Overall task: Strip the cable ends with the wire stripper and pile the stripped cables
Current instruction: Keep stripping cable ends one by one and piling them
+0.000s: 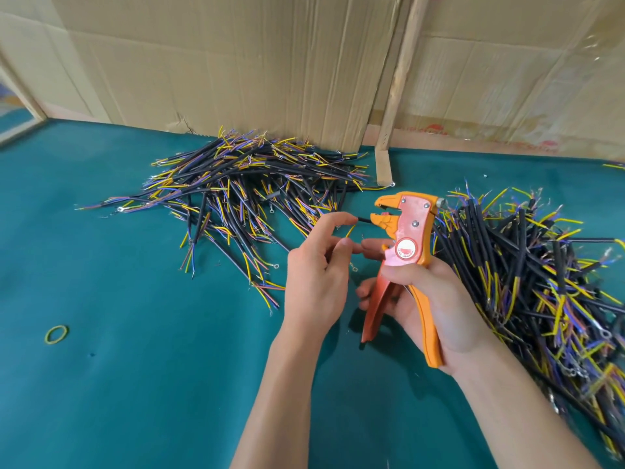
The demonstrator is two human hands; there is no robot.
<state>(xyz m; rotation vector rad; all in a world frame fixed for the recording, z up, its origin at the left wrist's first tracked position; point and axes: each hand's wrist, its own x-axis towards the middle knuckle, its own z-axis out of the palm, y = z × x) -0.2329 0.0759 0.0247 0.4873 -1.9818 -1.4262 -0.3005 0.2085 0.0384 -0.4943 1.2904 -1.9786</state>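
Open green mat (135, 350) lies left; cable piles (243, 187) (527, 265) crowd behind and right.

A yellow-green rubber band (56, 334) lies on the teal table cover (135, 384); flattened cardboard (236, 62) (creased, torn) stands behind.

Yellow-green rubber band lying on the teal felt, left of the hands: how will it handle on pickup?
The yellow-green rubber band is a thin loop lying flat on the teal felt table, so it is probably floppy and very light. It shows little height to pinch, and it may drag on the felt rather than roll.
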